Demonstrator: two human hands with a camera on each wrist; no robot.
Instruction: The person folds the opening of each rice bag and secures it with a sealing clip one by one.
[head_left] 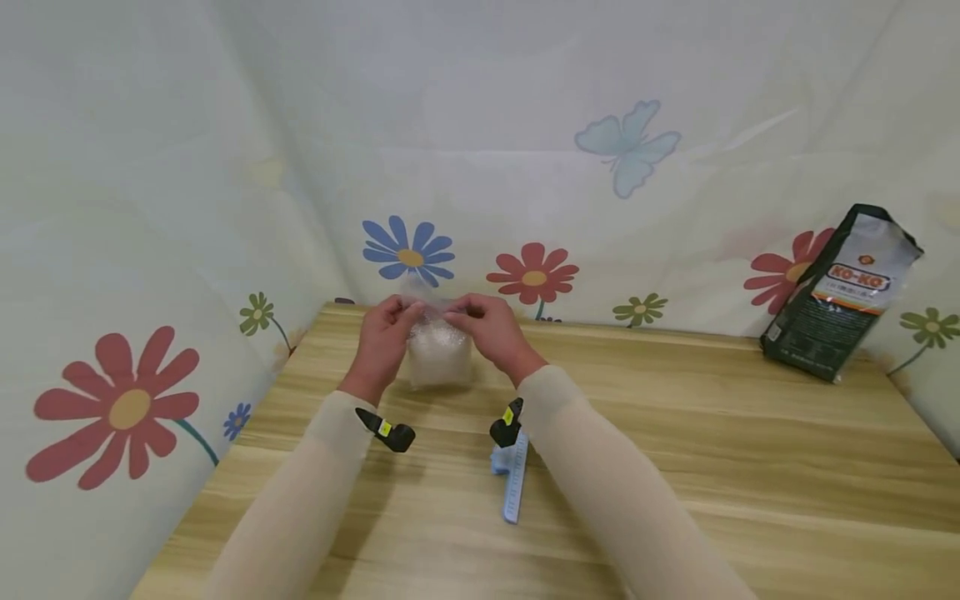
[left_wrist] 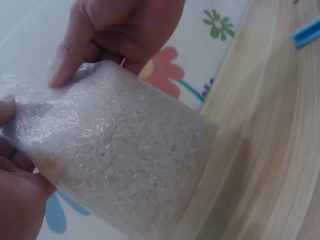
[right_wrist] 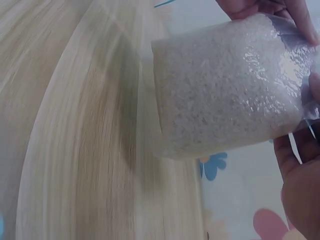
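A clear plastic bag of rice (head_left: pixel 440 354) stands upright over the wooden table, its grains packed into a block in the lower part. My left hand (head_left: pixel 384 340) pinches the left side of the loose plastic above the rice. On the right side, my right hand (head_left: pixel 491 333) pinches the same upper plastic between thumb and fingers. The left wrist view has the bag of rice (left_wrist: pixel 135 145) close up, with glossy, wrinkled film near both thumbs. From the right wrist, the bag of rice (right_wrist: pixel 220 90) shows its flat bottom edge.
A light blue clip (head_left: pixel 513 479) lies on the table (head_left: pixel 675 433) beside my right forearm. At the far right stands a dark green and silver KO-KO bag (head_left: pixel 840 296), leaning on the flower-printed curtain (head_left: pixel 480 167) behind the table.
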